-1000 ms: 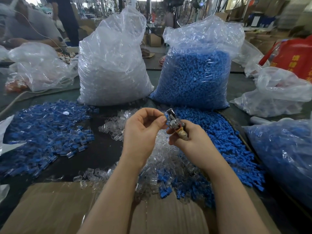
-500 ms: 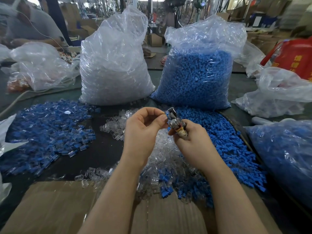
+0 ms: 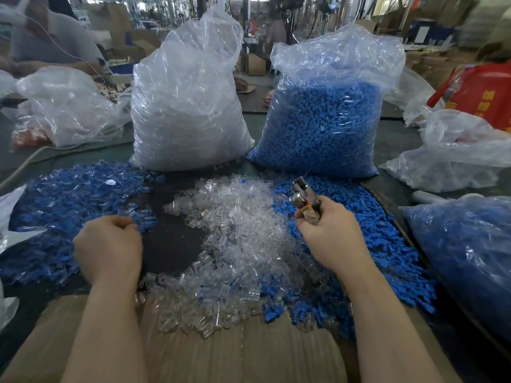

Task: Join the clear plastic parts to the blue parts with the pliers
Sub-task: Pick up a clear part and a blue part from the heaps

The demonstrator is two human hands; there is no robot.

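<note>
My right hand (image 3: pixel 331 233) grips the pliers (image 3: pixel 302 196) by their handles, with the metal jaws pointing up over the loose blue parts (image 3: pixel 373 244). The heap of clear plastic parts (image 3: pixel 237 239) lies between my hands. My left hand (image 3: pixel 107 247) hovers knuckles up at the edge of the pile of joined blue-and-clear parts (image 3: pixel 69 194) on the left. Its fingers are curled under, and what they hold, if anything, is hidden.
A big bag of clear parts (image 3: pixel 188 106) and a big bag of blue parts (image 3: pixel 323 120) stand behind the heaps. Another blue-filled bag (image 3: pixel 470 258) lies at the right. Cardboard (image 3: pixel 235 355) covers the near edge. A person (image 3: pixel 49 37) sits at the back left.
My left hand left the pliers' jaws and swung down and left to the joined pile. My right hand with the pliers moved slightly right and lower.
</note>
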